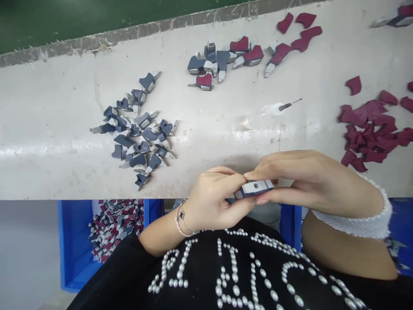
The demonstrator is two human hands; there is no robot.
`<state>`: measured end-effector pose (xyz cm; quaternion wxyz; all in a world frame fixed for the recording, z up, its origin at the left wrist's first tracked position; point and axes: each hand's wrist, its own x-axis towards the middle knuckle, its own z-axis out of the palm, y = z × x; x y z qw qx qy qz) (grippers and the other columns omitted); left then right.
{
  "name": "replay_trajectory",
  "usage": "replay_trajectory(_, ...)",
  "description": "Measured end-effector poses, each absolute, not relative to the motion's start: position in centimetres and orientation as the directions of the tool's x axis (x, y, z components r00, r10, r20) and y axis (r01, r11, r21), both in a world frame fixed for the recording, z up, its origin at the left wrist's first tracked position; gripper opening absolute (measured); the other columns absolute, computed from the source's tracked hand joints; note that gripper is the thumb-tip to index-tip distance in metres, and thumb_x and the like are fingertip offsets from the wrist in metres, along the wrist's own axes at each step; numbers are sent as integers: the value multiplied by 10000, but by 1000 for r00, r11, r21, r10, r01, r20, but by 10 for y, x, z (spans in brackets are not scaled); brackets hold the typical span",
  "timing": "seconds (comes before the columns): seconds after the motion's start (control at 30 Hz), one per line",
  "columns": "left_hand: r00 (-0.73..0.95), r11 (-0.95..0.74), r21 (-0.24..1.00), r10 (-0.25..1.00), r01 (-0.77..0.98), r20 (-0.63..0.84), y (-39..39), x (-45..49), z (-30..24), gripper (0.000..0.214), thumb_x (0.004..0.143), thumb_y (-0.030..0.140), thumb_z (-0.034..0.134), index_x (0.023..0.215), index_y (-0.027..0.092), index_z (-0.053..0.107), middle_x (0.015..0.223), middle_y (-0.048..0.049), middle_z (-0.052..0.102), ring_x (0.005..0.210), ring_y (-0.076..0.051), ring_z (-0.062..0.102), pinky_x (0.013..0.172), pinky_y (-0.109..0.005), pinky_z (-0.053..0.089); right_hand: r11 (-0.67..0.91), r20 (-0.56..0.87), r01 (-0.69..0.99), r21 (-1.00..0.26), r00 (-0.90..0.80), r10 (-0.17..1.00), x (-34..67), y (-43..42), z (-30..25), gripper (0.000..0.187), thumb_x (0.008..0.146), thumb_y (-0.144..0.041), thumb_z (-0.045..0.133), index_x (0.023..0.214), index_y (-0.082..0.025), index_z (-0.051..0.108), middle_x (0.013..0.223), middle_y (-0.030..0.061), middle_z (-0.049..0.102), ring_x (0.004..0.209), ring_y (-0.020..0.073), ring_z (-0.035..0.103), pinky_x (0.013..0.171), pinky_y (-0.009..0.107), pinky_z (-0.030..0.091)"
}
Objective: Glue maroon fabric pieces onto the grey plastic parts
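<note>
Close to the table's near edge, my left hand [219,199] and my right hand [300,178] grip one small grey-and-white plastic part [257,187] between them. Its pale side with a round dark hole faces up. Fingers and thumbs of both hands pinch it from either end, so much of it is hidden. To the left lies a pile of similar grey-and-white parts [138,135]. On the right is a heap of loose dark red pieces [371,129]. Further back sit several parts, some with a red piece [253,54] on them.
A thin pointed tool [285,106] with a dark handle rests on the white table [206,129]. Below the near edge at left, a blue bin [72,245] holds many mixed red, grey and white parts. Another blue bin [400,221] shows at lower right.
</note>
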<state>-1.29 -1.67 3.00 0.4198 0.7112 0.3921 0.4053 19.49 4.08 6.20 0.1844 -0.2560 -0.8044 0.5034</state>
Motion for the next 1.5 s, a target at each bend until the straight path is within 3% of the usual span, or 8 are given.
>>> replay_trajectory(0.6, 443, -187, 958, 894, 215, 75, -22, -27, 54, 210, 843, 255, 726, 712, 153, 597, 632, 8, 622, 557, -102, 590, 557, -220, 474, 343, -12, 349, -872, -717, 697, 184, 14, 84, 94, 973, -247, 574, 1031, -200, 630, 781, -28, 662, 637, 76, 599, 553, 198, 467)
replay_trajectory(0.9, 433, -151, 962, 901, 229, 38, -22, -26, 57, 129, 845, 216, 719, 779, 140, 639, 670, 6, 647, 589, -104, 618, 603, -222, 499, 330, 0, 363, -872, -673, 739, 178, 13, 86, 90, 954, -219, 549, 926, -200, 632, 750, -27, 641, 646, 78, 583, 568, 197, 458)
replay_trajectory(1.13, 434, -30, 993, 900, 118, -25, -19, -25, 49, 212, 867, 305, 731, 752, 147, 649, 685, -10, 657, 600, -113, 601, 579, -231, 498, 317, -24, 345, -883, -710, 704, 182, 17, 82, 114, 988, -256, 561, 1023, -209, 659, 804, -24, 680, 667, 80, 605, 585, 192, 474)
replay_trajectory(1.27, 430, -65, 980, 903, 190, -24, -18, -24, 46, 231, 898, 378, 695, 825, 161, 665, 716, -10, 671, 626, -127, 611, 675, -272, 526, 262, -50, 307, -915, -731, 680, 180, 22, 72, 153, 976, -270, 600, 1108, -224, 664, 885, -15, 712, 693, 86, 621, 622, 200, 500)
replay_trajectory(1.33, 481, 63, 974, 861, 219, -164, -26, -32, 46, 315, 879, 430, 716, 1075, 188, 671, 899, -36, 733, 756, -164, 673, 743, -294, 548, 207, -94, 305, -930, -739, 667, 186, 21, 67, 186, 968, -279, 614, 1144, -237, 661, 914, -8, 718, 714, 96, 636, 641, 208, 517)
replay_trajectory(1.4, 575, 280, 936, 739, 214, -352, -44, -50, 42, 622, 807, 494, 781, 1329, 225, 573, 1171, -79, 726, 965, -210, 704, 833, -316, 563, 128, -170, 332, -935, -732, 659, 205, 20, 64, 209, 973, -296, 609, 1173, -257, 652, 967, 10, 724, 789, 124, 676, 676, 221, 545)
replay_trajectory(1.43, 655, 363, 903, 629, 230, -420, -55, -62, 37, 607, 817, 501, 772, 1325, 225, 588, 1184, -80, 727, 1015, -216, 700, 874, -319, 558, 79, -216, 365, -928, -698, 682, 220, 20, 62, 208, 980, -304, 599, 1178, -266, 648, 995, 23, 725, 837, 142, 693, 699, 231, 558)
replay_trajectory(1.5, 755, 534, 791, 374, 299, -538, -74, -88, 20, 394, 958, 527, 576, 976, 166, 735, 960, -61, 767, 811, -158, 702, 795, -284, 563, -31, -300, 431, -902, -573, 763, 256, 23, 59, 203, 992, -335, 581, 1167, -255, 644, 1039, 61, 721, 929, 179, 711, 787, 261, 580)
